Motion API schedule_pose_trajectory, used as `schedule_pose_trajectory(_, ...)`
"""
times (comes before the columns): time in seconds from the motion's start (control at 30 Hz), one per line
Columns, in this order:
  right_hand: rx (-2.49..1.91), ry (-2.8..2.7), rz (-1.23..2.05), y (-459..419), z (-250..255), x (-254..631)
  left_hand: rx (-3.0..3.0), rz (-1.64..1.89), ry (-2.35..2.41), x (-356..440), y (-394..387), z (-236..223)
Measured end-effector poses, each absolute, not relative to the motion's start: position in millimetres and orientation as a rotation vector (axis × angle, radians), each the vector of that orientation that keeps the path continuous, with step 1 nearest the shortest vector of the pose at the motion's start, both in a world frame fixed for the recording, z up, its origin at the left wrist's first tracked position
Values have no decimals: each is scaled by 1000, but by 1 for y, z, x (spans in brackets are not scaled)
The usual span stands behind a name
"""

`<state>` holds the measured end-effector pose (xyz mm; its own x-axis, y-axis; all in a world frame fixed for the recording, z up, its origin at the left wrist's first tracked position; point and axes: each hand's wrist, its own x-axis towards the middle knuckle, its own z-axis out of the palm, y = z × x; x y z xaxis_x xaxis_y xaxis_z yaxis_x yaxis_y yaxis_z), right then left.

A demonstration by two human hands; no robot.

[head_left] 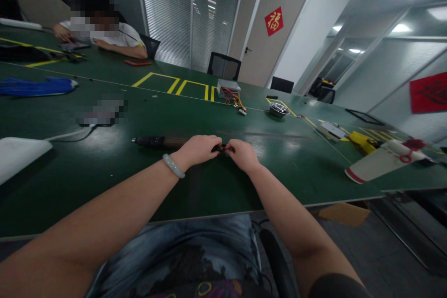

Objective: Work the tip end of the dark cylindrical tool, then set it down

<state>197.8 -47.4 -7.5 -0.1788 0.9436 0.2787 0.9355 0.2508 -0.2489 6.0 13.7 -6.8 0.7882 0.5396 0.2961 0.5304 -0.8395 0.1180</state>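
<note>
A long, dark cylindrical tool [153, 141] lies on the green table, its narrow silver tip pointing left and its body brownish. My left hand [200, 150] is closed over the right part of this tool, which hides much of it. Close beside it, my right hand [242, 153] pinches at a small dark piece [220, 148] by the tool's right end. The fingertips of both hands nearly meet there. Whether that small piece is joined to the tool I cannot tell. A pale bangle [173, 166] circles my left wrist.
A power supply [228, 88] with coloured cables and a metal bowl [279, 110] stand beyond my hands. A white cup [380, 162] lies tilted at right. Left are a blue bundle [38, 86] and a white cable [70, 134]. Another person [118, 44] sits across the table.
</note>
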Motion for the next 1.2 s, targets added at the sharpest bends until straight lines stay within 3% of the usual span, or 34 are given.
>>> schedule_pose_trajectory(1.2, -1769, -2331, -280, -48, -10, 184, 2890, 494, 1089, 12, 10, -9)
